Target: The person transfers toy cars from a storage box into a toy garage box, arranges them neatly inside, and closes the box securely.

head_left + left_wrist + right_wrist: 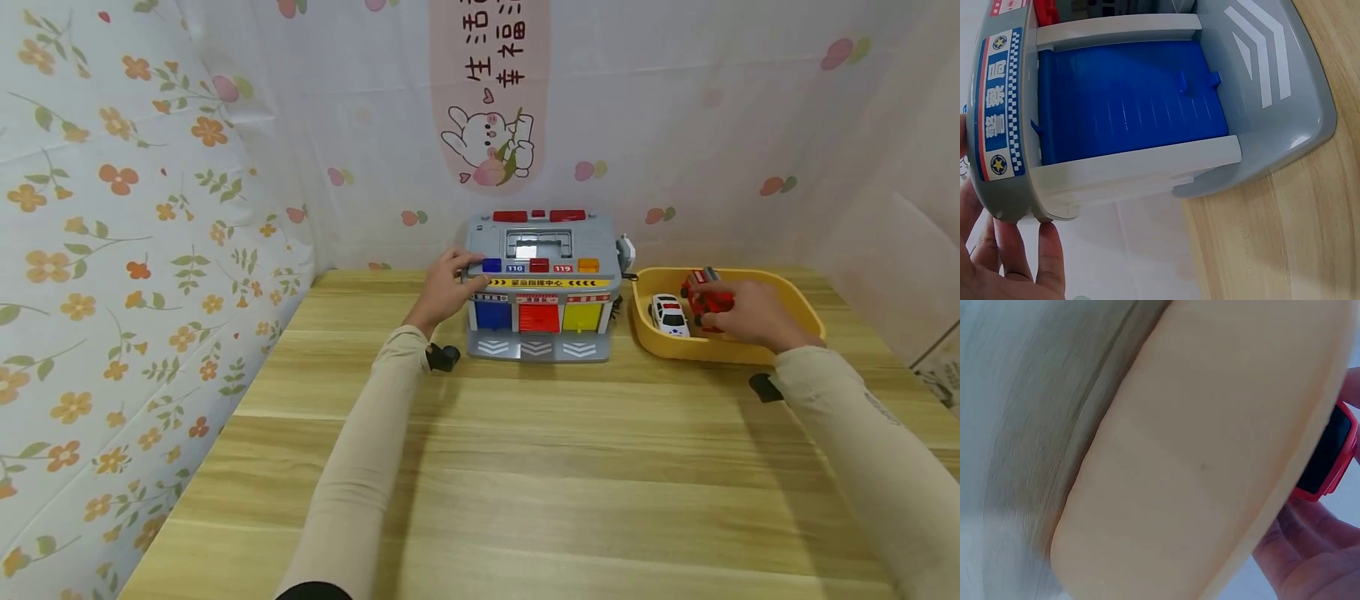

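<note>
My left hand (444, 292) holds the left side of a grey toy garage (538, 346), which stands on the table against the back wall. In the left wrist view, its fingers (1050, 256) touch the garage's side beside the lowered blue door (1135, 103). The red door (538, 318) and yellow door (581, 317) are also down. Over the yellow basket (712, 352) on the right, my right hand (757, 315) pinches a red toy fire truck (711, 302). In the right wrist view, the basket's wall (1197, 450) covers part of the fire truck (1333, 453).
A white toy police car (670, 317) lies in the basket, left of the fire truck. A small white and grey part (626, 252) sticks out from the garage's right side. Patterned cloth (360, 117) hangs behind and beside the wooden table (540, 467).
</note>
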`<state>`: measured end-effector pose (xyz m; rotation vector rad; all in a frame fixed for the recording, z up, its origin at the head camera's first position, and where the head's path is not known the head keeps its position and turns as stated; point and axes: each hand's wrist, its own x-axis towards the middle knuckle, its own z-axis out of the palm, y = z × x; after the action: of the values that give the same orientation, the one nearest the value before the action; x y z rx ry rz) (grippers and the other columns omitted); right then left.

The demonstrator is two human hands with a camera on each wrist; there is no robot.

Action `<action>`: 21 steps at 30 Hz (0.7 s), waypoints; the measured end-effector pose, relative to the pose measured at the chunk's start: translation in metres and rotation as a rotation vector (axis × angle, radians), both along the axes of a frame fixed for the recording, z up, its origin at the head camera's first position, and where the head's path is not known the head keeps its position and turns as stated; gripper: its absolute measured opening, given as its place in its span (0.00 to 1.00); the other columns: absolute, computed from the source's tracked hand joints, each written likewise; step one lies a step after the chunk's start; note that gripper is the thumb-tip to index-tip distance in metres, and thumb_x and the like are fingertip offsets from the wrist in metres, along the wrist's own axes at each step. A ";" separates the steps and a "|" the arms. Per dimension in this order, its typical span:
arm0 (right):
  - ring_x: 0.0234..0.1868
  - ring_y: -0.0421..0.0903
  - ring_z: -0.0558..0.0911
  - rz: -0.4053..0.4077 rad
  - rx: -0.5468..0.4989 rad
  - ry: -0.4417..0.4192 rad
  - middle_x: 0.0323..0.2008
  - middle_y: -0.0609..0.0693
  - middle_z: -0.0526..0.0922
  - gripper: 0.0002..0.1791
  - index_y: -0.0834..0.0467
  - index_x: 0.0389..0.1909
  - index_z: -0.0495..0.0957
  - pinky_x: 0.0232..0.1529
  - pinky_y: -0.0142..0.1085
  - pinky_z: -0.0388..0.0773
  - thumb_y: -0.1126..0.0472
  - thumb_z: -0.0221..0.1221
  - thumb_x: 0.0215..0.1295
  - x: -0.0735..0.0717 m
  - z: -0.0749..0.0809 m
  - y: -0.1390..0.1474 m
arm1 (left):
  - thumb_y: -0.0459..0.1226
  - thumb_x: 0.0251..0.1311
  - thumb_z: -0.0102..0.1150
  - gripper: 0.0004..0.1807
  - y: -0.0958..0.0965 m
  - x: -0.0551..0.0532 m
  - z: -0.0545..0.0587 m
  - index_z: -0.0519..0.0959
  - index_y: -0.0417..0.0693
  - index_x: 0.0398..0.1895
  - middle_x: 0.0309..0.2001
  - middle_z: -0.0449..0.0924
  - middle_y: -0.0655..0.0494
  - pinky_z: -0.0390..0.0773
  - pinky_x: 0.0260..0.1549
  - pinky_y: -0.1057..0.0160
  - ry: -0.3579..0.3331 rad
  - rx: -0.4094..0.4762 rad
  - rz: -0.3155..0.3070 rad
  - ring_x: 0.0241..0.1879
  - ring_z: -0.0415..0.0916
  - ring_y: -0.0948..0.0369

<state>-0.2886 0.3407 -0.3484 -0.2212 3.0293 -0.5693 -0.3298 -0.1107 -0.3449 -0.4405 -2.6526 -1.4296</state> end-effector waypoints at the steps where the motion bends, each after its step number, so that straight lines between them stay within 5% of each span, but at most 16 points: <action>1: 0.46 0.66 0.73 -0.010 -0.012 -0.003 0.56 0.79 0.73 0.32 0.63 0.68 0.70 0.31 0.35 0.71 0.59 0.61 0.62 0.001 0.001 0.000 | 0.41 0.64 0.61 0.25 0.000 0.000 0.000 0.77 0.44 0.64 0.59 0.72 0.47 0.70 0.68 0.49 -0.003 0.001 0.002 0.61 0.67 0.52; 17: 0.49 0.69 0.73 -0.094 -0.065 0.113 0.55 0.77 0.75 0.31 0.62 0.65 0.74 0.32 0.35 0.72 0.55 0.66 0.61 0.017 0.003 -0.009 | 0.41 0.65 0.62 0.23 0.000 -0.001 -0.001 0.78 0.44 0.62 0.61 0.72 0.48 0.69 0.68 0.50 0.005 0.017 0.007 0.62 0.67 0.52; 21: 0.50 0.69 0.72 -0.098 -0.065 0.112 0.56 0.77 0.74 0.32 0.62 0.65 0.74 0.35 0.41 0.76 0.54 0.66 0.61 0.021 0.007 -0.012 | 0.40 0.65 0.62 0.22 0.001 -0.002 -0.003 0.79 0.44 0.61 0.61 0.72 0.48 0.69 0.68 0.50 0.013 0.026 0.009 0.62 0.67 0.52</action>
<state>-0.2675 0.3290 -0.3418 -0.1111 3.1468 -0.6854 -0.3320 -0.1098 -0.3477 -0.4331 -2.6196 -1.4524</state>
